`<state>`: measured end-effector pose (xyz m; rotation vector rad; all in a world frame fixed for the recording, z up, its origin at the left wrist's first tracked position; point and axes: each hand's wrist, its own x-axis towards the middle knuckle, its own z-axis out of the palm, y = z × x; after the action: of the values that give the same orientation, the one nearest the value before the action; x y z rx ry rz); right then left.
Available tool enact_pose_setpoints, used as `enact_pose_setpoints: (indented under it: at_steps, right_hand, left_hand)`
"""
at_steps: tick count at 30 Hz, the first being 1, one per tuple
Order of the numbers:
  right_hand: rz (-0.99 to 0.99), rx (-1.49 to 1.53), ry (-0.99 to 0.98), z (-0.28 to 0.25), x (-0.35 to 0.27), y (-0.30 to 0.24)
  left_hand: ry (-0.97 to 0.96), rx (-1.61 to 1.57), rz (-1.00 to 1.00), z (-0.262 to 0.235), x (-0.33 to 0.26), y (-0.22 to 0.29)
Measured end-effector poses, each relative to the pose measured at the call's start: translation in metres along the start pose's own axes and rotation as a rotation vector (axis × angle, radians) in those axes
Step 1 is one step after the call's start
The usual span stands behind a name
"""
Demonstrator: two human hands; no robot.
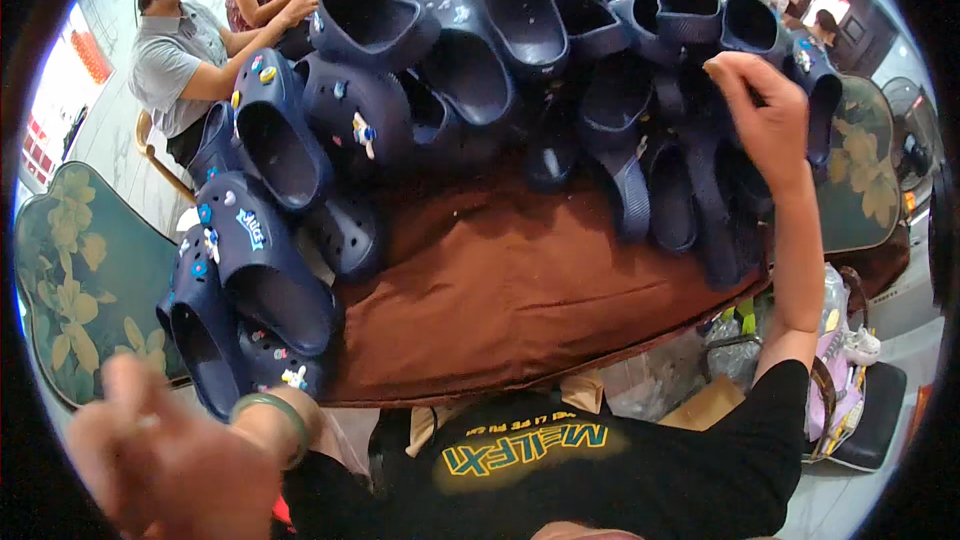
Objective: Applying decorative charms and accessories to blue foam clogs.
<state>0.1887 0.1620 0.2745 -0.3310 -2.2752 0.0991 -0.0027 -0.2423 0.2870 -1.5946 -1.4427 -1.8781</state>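
My right hand (pixel 765 115) is raised over the far right of the heap, its fingers drawn together in a pinch. Whatever it may hold is too small to make out. Just beside the fingertips are plain navy clogs (pixel 688 8). Low at the left, my left hand (pixel 165 455) is smeared by motion, with a green bangle (pixel 285 420) on its wrist. Nearest to that hand stands a group of navy clogs, among them a large clog with charms (pixel 262 245) and a smaller clog with charms (pixel 280 365) at the table's edge.
A brown cloth (pixel 500 290) covers the table, with more clogs (pixel 470 70) piled across its far side. Floral-backed chairs (pixel 75 270) flank it. Two people, one in a grey shirt (pixel 180 50), are at the far left. A bag (pixel 838 380) rests on a dark seat at right.
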Motion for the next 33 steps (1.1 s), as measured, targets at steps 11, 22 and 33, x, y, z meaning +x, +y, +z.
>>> enact_pose_setpoints:
  at_steps: [11,22,33]
  right_hand:
    - [-0.126,-0.806,-0.341,0.034,0.059,0.145]
    - [-0.396,-0.463,0.082,0.03,-0.017,0.087]
    - [-0.759,-0.135,-0.128,0.089,-0.143,-0.01]
  left_hand:
    - [-0.42,-0.45,-0.593,0.077,-0.081,-0.103]
    - [-0.607,-0.411,-0.755,0.136,-0.099,-0.14]
    - [-0.257,-0.822,-1.051,0.242,-0.091,-0.177]
